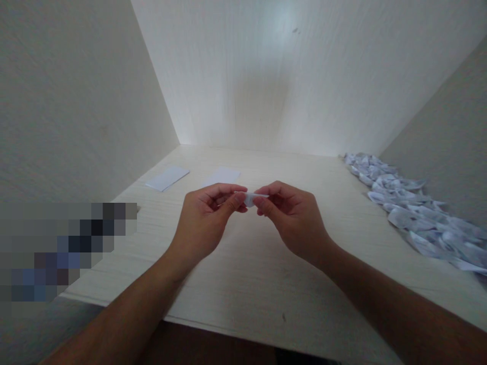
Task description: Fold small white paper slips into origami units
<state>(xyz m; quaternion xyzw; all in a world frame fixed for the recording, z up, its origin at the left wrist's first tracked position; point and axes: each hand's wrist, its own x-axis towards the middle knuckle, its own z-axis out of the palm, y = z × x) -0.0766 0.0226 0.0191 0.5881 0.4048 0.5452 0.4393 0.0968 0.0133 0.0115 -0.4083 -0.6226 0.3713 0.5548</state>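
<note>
A small folded piece of white paper point(250, 198) is pinched between my two hands above the middle of the table. My left hand point(207, 215) grips its left end between thumb and fingers. On the other end, the thumb and forefinger of my right hand point(294, 215) close in the same way. Parts of the paper are hidden behind my fingertips. Just beyond my left hand lies a flat white sheet of paper point(222, 176), partly covered by that hand.
A stack of white paper point(167, 178) rests at the left on the pale wooden table point(243, 284). Along the right side runs a long heap of folded white paper pieces point(414, 208). Panels rise at the back, left and right. The lower left is pixelated.
</note>
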